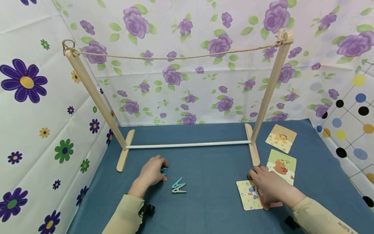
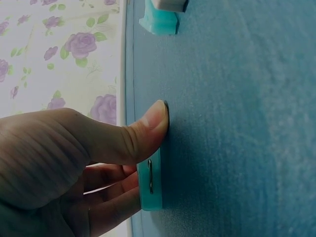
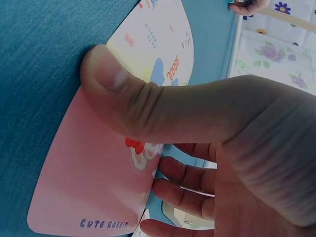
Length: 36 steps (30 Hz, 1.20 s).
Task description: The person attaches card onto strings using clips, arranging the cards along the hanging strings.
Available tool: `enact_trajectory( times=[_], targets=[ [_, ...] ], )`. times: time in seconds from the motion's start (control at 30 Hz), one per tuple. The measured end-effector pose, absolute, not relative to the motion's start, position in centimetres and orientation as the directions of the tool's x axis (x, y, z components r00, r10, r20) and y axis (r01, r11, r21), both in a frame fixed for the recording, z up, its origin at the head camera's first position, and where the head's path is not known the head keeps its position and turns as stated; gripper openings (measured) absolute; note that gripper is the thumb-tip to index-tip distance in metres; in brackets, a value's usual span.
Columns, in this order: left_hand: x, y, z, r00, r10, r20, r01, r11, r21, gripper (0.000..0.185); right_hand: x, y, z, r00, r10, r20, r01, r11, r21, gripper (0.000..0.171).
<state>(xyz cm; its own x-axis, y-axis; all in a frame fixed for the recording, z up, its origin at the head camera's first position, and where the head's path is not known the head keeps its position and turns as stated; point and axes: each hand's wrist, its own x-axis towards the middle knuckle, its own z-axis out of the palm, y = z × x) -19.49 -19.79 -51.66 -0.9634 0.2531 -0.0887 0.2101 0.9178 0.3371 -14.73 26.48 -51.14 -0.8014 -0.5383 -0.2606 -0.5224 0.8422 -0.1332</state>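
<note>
Two hands work low on the blue cloth (image 1: 210,182): my right hand (image 1: 270,188) pinches a pink card (image 3: 89,187), thumb on top, over a yellow card (image 1: 248,196) at near right; my left hand (image 1: 152,172) curls round a teal clip (image 2: 149,182), thumb pressing the cloth. Two more clips (image 1: 179,187) lie just right of it. Farther off stands the wooden rack (image 1: 187,144) with its rope (image 1: 175,58).

The pink card (image 3: 94,182) under the right hand's thumb (image 3: 106,69) carried the blue words "CUTE RABBIT" along its bottom edge. The pale yellow card (image 3: 158,44) beside it bore small red lettering too blurred to read. No other writing could be made out.
</note>
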Motion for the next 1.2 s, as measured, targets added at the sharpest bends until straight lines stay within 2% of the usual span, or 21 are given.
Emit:
enact_trajectory(
  times=[0.6, 0.97, 1.2],
  targets=[
    [-19.56, -19.78, -51.80, -0.966, 0.245, -0.088, 0.204, 0.922, 0.330, 0.044, -14.70, 26.07, -51.24, -0.789, -0.560, -0.252, -0.554, 0.826, -0.100, 0.099],
    [-19.52, -19.91, -51.75, -0.965, 0.246, -0.095, 0.201, 0.919, 0.339, 0.044, -14.56, 26.03, -51.18, -0.799, -0.547, -0.249, -0.528, 0.837, -0.144, 0.104],
    [-19.45, -19.81, -51.92, -0.967, 0.242, -0.076, 0.201, 0.913, 0.355, 0.043, -14.68, 26.23, -51.11, -0.800, -0.554, -0.230, -0.541, 0.832, -0.122, 0.105]
  ],
)
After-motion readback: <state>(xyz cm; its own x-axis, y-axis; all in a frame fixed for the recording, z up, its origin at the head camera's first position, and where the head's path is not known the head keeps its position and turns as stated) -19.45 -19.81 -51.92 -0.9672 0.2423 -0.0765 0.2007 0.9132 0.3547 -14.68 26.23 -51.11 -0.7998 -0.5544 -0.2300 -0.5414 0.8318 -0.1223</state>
